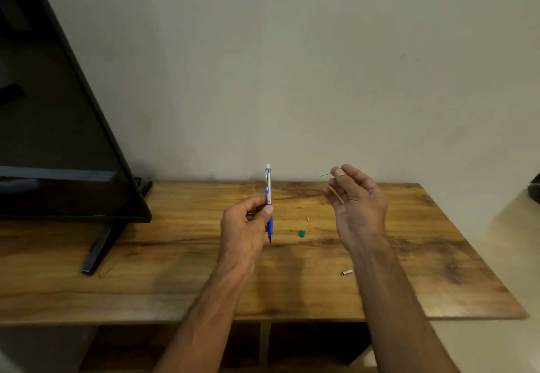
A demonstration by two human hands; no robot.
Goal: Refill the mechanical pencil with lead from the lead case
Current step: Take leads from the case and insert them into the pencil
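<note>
My left hand (245,223) holds a blue and silver mechanical pencil (268,194) upright above the wooden table (175,270), tip down and white end up. My right hand (356,197) is raised to the right of it. Its thumb and forefinger pinch a thin lead (325,174) that sticks out to the left. A slim tan lead case (335,194) is tucked in the same hand's lower fingers. On the table lie a small green cap (301,233), a tiny silver piece (308,219) and a small silver cap (346,272).
A large black TV screen (58,139) stands on the table's left part, with one foot (100,247) reaching forward. A plain wall runs behind the table. The table's front edge is near my forearms, with an open shelf below.
</note>
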